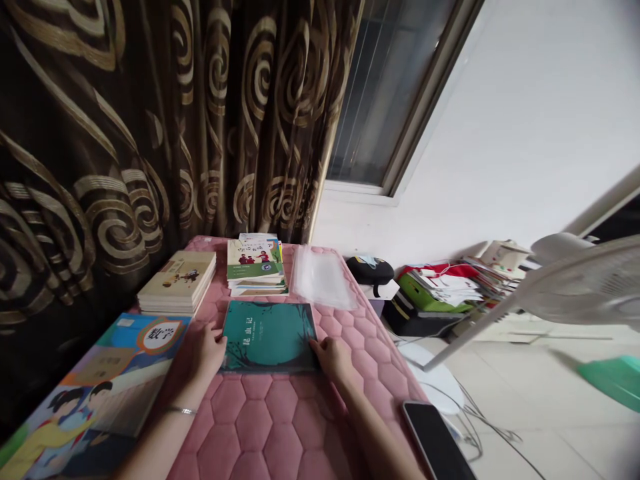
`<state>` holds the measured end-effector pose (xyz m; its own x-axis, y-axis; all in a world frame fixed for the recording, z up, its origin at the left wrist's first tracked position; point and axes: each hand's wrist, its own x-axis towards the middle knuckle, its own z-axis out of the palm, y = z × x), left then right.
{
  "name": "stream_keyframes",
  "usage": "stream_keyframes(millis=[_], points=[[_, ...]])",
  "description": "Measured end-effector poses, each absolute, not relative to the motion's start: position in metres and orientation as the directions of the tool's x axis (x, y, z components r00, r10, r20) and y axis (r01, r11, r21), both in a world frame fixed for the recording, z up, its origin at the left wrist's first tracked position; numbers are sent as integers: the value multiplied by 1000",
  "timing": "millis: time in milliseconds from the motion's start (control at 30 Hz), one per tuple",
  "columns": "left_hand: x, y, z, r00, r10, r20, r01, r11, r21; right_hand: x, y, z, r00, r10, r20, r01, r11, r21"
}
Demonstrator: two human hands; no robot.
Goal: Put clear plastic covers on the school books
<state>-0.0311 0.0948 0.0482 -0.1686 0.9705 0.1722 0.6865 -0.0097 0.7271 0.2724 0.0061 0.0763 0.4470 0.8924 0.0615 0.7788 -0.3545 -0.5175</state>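
Note:
A teal book [273, 340] with dark tree silhouettes on its cover lies on the pink quilted surface [267, 427]. My left hand [210, 350] has its fingers closed on the book's left edge, a bracelet at the wrist. At the opposite edge, my right hand [331, 357] pinches the lower right part of the cover. Left of my forearm lies a large math textbook [120, 387] with drawn children on it. Beyond that is a stack of beige books [180, 280]. Behind the teal book sits a pile of booklets [255, 263], beside clear plastic sleeves [323, 277].
A phone [435, 440] lies at the right edge of the pink surface. On the floor to the right stand a white fan [590, 280], loose cables and boxes with papers [445, 287]. A patterned curtain [250, 120] hangs along the far left side.

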Motion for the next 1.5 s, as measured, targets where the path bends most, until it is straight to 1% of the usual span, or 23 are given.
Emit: stream_keyframes(millis=[100, 200, 267, 333, 367, 433, 467, 533, 633, 667, 733, 833, 900, 967, 1133, 1200, 1300, 1400, 1500], points=[[-33, 91, 44, -151, 967, 206, 687, -47, 725, 272, 5, 73, 448, 891, 76, 777, -346, -525], [-34, 86, 43, -161, 967, 200, 668, -42, 743, 271, 2, 73, 457, 886, 83, 773, -349, -530], [-33, 82, 48, -158, 967, 197, 699, -32, 715, 270, 1, 74, 459, 885, 83, 772, -351, -530], [-28, 74, 56, -111, 962, 251, 777, -74, 626, 269, 1, 74, 458, 885, 85, 774, -350, -527], [-23, 67, 61, -64, 952, 299, 821, -120, 558, 270, 1, 74, 458, 885, 85, 776, -351, -524], [-9, 47, 70, 82, 917, 391, 882, -249, 400, 271, 2, 73, 455, 886, 84, 780, -352, -517], [0, 36, 73, 165, 902, 399, 891, -310, 332, 272, 2, 74, 451, 889, 78, 783, -352, -513], [19, 14, 77, 365, 865, 345, 847, -463, 263, 272, 2, 76, 445, 892, 78, 797, -354, -490], [37, -7, 78, 450, 839, 304, 821, -523, 227, 262, -4, 84, 406, 896, 182, 863, -310, -399], [40, -9, 78, 450, 841, 300, 825, -520, 221, 255, -7, 87, 360, 905, 227, 891, -261, -372], [41, -9, 78, 453, 843, 290, 829, -518, 212, 236, -16, 90, 213, 937, 278, 929, -105, -355], [37, -5, 78, 459, 849, 263, 833, -514, 204, 205, -28, 89, -39, 959, 280, 912, 149, -383], [35, -2, 79, 458, 851, 256, 834, -511, 208, 192, -30, 84, -121, 955, 272, 896, 223, -384], [32, -1, 79, 459, 846, 270, 825, -519, 223, 188, -29, 79, -138, 956, 259, 895, 232, -382], [9, 4, 76, 434, 849, 302, 818, -512, 262, 215, -26, 73, -104, 958, 266, 888, 210, -409], [-9, 7, 74, 385, 872, 303, 848, -464, 258, 232, -30, 72, -63, 961, 269, 890, 176, -420], [-36, 10, 73, 314, 895, 316, 894, -391, 221, 257, -37, 70, 23, 963, 267, 906, 93, -413], [-53, 12, 73, 309, 896, 319, 902, -382, 198, 274, -42, 66, 98, 963, 252, 915, 12, -403], [-57, 14, 76, 311, 904, 293, 901, -379, 211, 281, -43, 62, 111, 962, 251, 908, 5, -419]])
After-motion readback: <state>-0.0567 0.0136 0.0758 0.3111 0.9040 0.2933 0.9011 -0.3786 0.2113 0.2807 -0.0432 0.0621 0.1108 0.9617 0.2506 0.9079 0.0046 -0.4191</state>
